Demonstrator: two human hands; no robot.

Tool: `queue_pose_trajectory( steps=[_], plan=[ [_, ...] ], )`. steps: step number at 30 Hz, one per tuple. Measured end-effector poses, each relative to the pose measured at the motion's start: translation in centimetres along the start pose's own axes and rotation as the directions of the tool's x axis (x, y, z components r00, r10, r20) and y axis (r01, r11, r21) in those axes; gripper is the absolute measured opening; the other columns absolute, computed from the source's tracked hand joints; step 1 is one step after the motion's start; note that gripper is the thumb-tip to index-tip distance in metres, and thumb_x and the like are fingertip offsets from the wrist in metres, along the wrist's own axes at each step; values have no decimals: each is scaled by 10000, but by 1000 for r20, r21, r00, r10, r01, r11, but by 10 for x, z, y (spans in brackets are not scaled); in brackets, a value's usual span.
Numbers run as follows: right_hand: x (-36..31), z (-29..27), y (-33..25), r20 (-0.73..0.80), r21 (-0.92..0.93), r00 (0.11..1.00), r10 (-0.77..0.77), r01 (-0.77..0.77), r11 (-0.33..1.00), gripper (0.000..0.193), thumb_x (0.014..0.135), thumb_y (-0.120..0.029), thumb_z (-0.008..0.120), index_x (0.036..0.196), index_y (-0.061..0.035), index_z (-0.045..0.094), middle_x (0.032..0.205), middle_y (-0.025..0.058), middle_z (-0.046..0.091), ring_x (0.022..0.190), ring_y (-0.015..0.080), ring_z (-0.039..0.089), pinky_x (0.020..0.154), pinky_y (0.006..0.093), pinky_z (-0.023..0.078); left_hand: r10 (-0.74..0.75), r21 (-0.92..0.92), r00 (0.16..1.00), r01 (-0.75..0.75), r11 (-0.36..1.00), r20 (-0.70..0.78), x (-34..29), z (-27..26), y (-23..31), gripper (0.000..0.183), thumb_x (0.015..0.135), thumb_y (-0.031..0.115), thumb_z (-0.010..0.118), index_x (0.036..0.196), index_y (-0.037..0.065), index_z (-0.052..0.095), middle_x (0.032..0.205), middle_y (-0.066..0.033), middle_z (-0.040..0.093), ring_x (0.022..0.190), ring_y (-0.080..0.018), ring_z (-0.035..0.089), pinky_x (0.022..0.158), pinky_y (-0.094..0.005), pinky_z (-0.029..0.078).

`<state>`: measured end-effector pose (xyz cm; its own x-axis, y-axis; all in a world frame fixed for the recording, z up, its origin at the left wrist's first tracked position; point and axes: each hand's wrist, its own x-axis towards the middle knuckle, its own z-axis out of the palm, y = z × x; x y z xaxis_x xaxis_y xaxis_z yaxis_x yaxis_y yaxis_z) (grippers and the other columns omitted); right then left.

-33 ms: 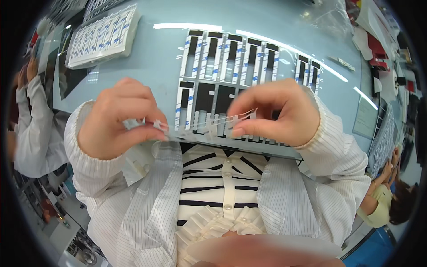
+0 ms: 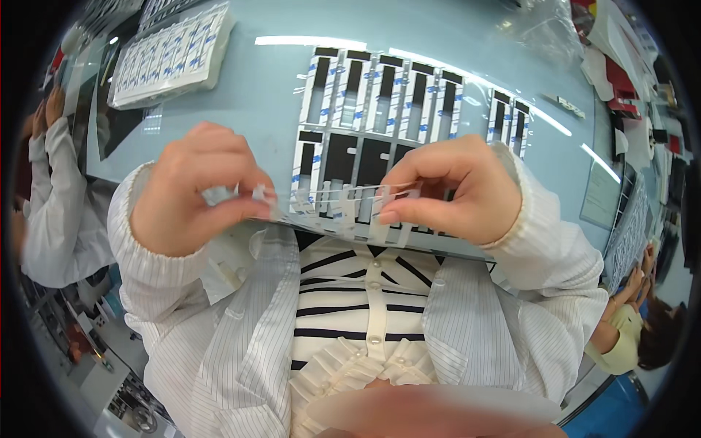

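The clear strip (image 2: pixel 342 212) looks plastic, the tabletop (image 2: pixel 248 95) smooth and glossy.

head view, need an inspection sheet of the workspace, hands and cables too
Surface: glossy pale blue table, light streaks reflected
Job's things: clear film with white tabs, held up; rows of black-and-white pieces beyond
Clutter: crumpled clear plastic, upper right
Hands: left hand and right hand each pinching the film
Cables: nothing seen
Surroundings: white-sleeved person left, yellow-topped person right
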<state>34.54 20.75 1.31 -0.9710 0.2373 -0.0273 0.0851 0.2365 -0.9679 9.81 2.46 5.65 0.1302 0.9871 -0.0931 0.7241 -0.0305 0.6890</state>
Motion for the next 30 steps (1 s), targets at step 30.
queue_pose_trajectory(
  steps=[30],
  plan=[
    [12,56,-3,310,607,876,369,-482,632,137,980,-139,658,1012,-10,692,892,-18,665,780,16,556,691,191,445,123,-351,933,-246,903,-339,0,54,-8,259,633,213,934,766,125,730,834,5,676,751,-139,598,769,-321,369]
  ],
)
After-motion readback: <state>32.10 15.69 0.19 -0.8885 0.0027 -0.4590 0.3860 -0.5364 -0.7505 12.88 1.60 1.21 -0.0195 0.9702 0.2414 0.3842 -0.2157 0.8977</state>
